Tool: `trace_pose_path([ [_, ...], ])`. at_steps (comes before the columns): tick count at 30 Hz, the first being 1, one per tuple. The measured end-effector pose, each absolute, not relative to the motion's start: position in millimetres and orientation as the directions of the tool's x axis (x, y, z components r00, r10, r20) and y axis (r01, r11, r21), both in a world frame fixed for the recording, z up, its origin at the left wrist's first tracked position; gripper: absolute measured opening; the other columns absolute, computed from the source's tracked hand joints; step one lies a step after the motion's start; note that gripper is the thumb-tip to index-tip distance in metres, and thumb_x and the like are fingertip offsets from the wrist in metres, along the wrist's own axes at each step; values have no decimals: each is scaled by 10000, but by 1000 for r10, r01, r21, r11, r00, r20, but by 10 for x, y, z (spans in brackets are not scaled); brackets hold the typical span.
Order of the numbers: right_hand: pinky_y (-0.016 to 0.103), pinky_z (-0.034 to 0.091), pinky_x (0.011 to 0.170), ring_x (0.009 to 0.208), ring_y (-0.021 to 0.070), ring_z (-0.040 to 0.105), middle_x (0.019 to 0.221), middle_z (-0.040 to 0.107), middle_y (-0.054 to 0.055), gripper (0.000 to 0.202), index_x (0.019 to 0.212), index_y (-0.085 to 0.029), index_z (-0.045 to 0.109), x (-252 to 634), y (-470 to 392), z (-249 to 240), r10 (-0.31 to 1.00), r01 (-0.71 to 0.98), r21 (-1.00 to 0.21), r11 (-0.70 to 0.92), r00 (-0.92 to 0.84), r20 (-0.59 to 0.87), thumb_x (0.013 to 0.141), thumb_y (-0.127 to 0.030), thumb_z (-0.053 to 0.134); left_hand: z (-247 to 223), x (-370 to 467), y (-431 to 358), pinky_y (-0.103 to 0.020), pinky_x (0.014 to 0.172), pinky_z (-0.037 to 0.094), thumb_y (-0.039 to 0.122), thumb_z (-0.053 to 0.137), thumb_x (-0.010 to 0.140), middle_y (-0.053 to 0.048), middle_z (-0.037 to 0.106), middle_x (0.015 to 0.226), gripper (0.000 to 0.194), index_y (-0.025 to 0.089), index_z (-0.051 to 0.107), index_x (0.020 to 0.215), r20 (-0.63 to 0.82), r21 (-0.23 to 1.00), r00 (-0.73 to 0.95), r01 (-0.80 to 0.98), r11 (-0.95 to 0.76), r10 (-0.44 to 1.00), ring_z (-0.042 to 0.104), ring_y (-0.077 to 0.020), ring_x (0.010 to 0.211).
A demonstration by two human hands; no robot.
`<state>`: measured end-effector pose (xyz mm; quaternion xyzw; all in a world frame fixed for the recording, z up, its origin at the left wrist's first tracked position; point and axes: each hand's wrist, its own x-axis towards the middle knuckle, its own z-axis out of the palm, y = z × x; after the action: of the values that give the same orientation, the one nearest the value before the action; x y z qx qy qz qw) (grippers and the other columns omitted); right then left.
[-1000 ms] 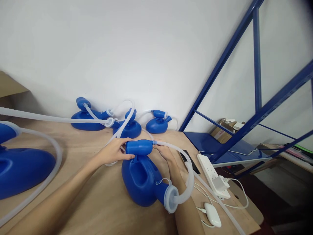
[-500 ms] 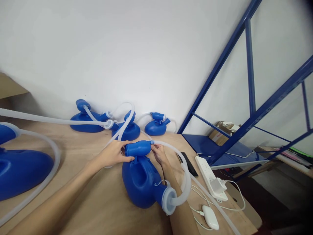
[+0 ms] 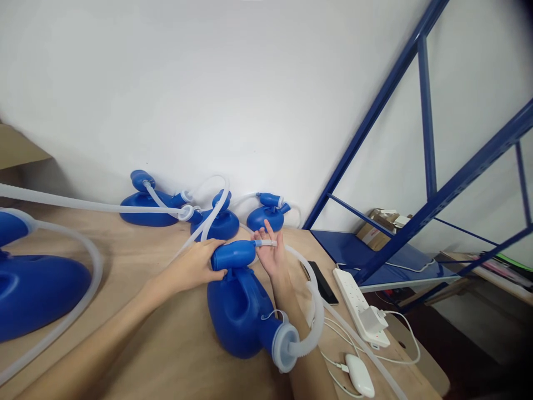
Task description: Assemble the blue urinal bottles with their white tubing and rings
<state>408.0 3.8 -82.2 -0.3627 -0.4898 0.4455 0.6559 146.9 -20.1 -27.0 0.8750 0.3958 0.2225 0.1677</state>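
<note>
A blue plastic urinal bottle (image 3: 239,311) stands on the table in front of me, with a white ribbed hose (image 3: 318,311) on its capped neck. Across its top lies a blue funnel-shaped mouthpiece (image 3: 235,254), whose narrow end points right into the hose. My left hand (image 3: 204,258) is closed around the mouthpiece's wide end, thumb below and fingers above. My right hand (image 3: 271,255) is open beside the narrow end, palm turned up and fingers stretched out. The hose passes across that palm, behind the thumb.
Several similar bottles stand along the wall, one being a blue bottle (image 3: 266,218); a large bottle (image 3: 41,294) is at left. To the right lie a phone (image 3: 322,282), a power strip (image 3: 353,300), a white charging case (image 3: 359,375) and cables. A blue metal rack (image 3: 375,105) rises beyond.
My right hand has turned palm up and its fingers have spread from their closed hold near the mouthpiece's narrow end. My left hand keeps its hold; the bottle has barely moved.
</note>
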Motion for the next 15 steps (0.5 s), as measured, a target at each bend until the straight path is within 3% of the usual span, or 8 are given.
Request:
trace_pose_path([
  [3, 360, 619, 718, 487, 148, 526, 519, 433, -81, 445, 770, -295, 588, 3943, 125, -687, 939, -393, -860, 326, 237, 247, 937, -707, 612, -291, 1589, -346, -471, 1011, 536, 353, 673, 884, -167, 532, 1612, 783, 214, 446, 1620, 312, 330, 602, 657, -678, 735, 621, -406, 1339],
  [6, 298, 553, 554, 379, 102, 308, 470, 260, -122, 497, 674, -275, 487, 3846, 132, -626, 935, -454, -832, 320, 292, 201, 977, -653, 598, -301, 1715, -450, -482, 914, 561, 565, 666, 932, -216, 630, 1495, 774, 188, 502, 1588, 274, 265, 521, 767, -585, 808, 694, -449, 1207],
  [9, 285, 510, 482, 391, 113, 372, 476, 348, -98, 501, 712, -263, 540, 3779, 95, -615, 925, -452, -840, 302, 352, 143, 1032, -646, 510, -275, 1782, -469, -448, 841, 563, 620, 715, 888, -203, 734, 1318, 733, 186, 619, 1471, 264, 269, 470, 803, -532, 842, 744, -429, 1064],
  [11, 293, 559, 542, 496, 129, 535, 594, 546, -51, 434, 833, -239, 637, 3743, 76, -619, 918, -434, -853, 289, 379, 119, 1054, -595, 525, -251, 1786, -446, -429, 825, 555, 608, 749, 857, -156, 775, 1211, 646, 223, 686, 1372, 284, 312, 479, 773, -552, 831, 749, -403, 1015],
  [13, 336, 627, 712, 759, 162, 692, 933, 724, 28, 310, 1069, -206, 700, 3720, 66, -624, 918, -415, -865, 282, 380, 117, 1058, -498, 595, -238, 1774, -414, -421, 845, 547, 616, 763, 837, -114, 795, 1109, 576, 258, 725, 1287, 316, 384, 492, 715, -584, 811, 742, -383, 1008],
  [15, 408, 635, 878, 1021, 213, 715, 1256, 704, 90, 311, 1269, -200, 673, 3714, 62, -626, 918, -394, -877, 275, 379, 117, 1046, -417, 652, -246, 1764, -389, -423, 872, 540, 628, 756, 839, -97, 797, 1057, 550, 274, 733, 1260, 342, 440, 503, 661, -608, 794, 732, -378, 1026],
])
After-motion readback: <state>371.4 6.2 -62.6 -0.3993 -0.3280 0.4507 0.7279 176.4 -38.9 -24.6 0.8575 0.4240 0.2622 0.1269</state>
